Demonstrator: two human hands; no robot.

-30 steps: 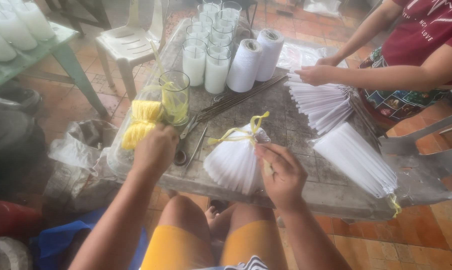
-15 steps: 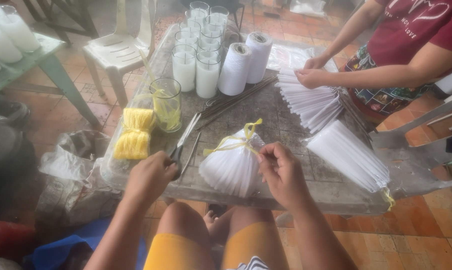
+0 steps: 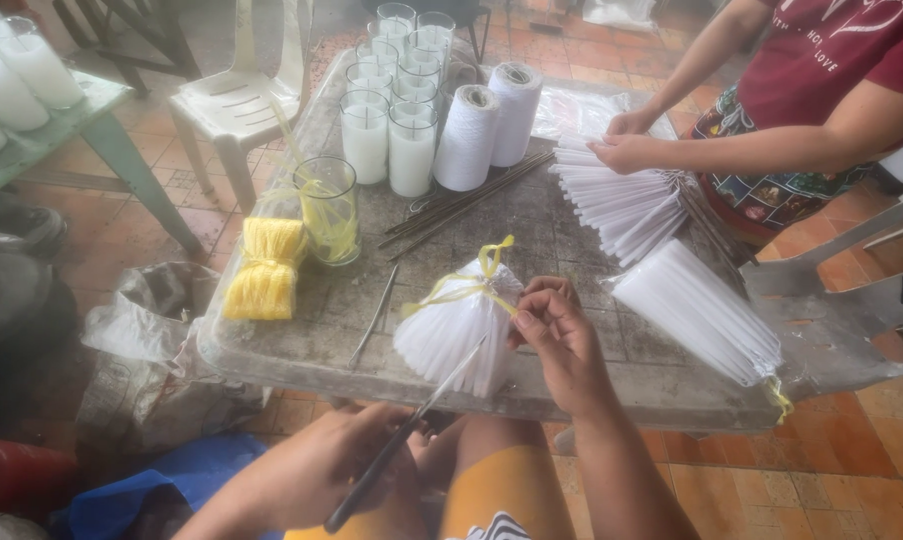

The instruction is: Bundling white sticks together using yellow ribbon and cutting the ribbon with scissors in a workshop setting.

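- Left hand [image 3: 337, 470]: seen low, just off the near edge of the table [image 3: 572, 230]; fingers are clamped on the handle end of a pair of scissors [image 3: 412, 435], whose blades are angled up toward the bundle.
- Right hand [image 3: 562, 340]: rested at the right side of the bundle; fingers are drawn together, pinched at the tied neck of the bundle.
- Bundle of white candles [image 3: 452, 335]: laid near the table's front edge, fanned out toward the person, tied at the top with yellow string [image 3: 472, 280] knotted in a bow.
- Second metal tool [image 3: 375, 318]: laid flat on the table, just left of the bundle.
- Hank of yellow string [image 3: 262, 270]: placed at the table's left edge, beside a glass [image 3: 328, 208] in which more yellow string is held.
- Glasses filled with white wax [image 3: 390, 120]: grouped at the far end of the table.
- Two spools of white thread [image 3: 490, 125]: stood upright, right of the glasses.
- Thin metal rods [image 3: 472, 198]: laid slantwise in front of the spools.
- Another person's hands [image 3: 622, 145]: placed on a second fan of white candles [image 3: 622, 205] at the far right.
- Third candle bundle [image 3: 697, 310]: laid at the right edge of the table.
- White plastic chair [image 3: 237, 95]: stood beyond the table's left side.
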